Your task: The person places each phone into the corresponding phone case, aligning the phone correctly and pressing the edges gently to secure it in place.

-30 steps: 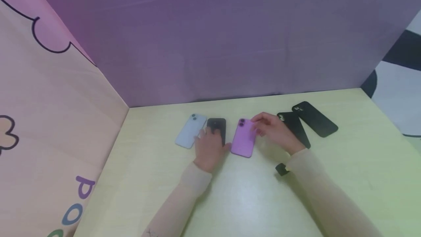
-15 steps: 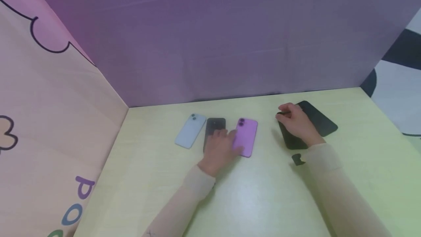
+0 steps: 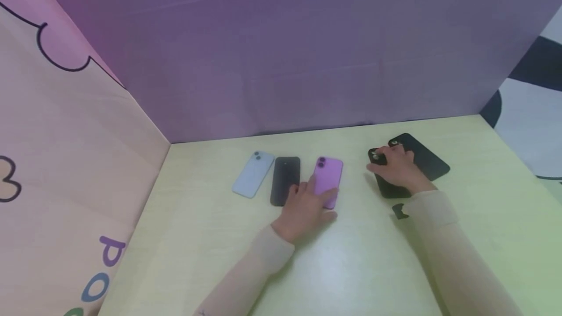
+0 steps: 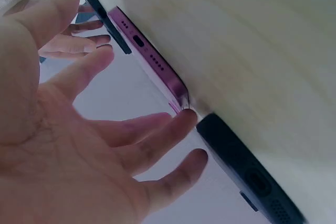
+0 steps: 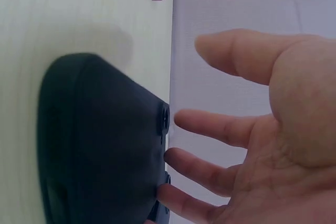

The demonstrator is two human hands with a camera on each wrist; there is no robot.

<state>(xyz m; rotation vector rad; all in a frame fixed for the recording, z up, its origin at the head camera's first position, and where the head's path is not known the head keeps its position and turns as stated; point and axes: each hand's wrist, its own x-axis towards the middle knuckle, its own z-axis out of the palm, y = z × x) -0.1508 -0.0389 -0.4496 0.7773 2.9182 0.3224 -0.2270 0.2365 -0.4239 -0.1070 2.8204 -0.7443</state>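
My left hand [image 3: 304,208] spreads its fingers over the lower part of a purple phone [image 3: 330,172], which lies camera side up. In the left wrist view the fingertips [image 4: 185,121] are right at the end of the purple phone [image 4: 149,51]. Just left of it lies a black phone in a black case [image 3: 285,174]. My right hand [image 3: 400,172] reaches over a black phone case [image 3: 388,190] and partly hides it. In the right wrist view, its loosely extended fingers hang over that case [image 5: 115,140], thumb apart.
A pale blue phone [image 3: 253,174] lies leftmost in the row. A second black phone case [image 3: 428,160] slants behind my right hand. Purple cloth [image 3: 281,52] closes the back of the light table [image 3: 210,252], and a printed panel [image 3: 66,160] stands along its left side.
My left hand has moved right, from the black phone to the purple one. My right hand has left the purple phone for the black case, which now stands more upright in view.
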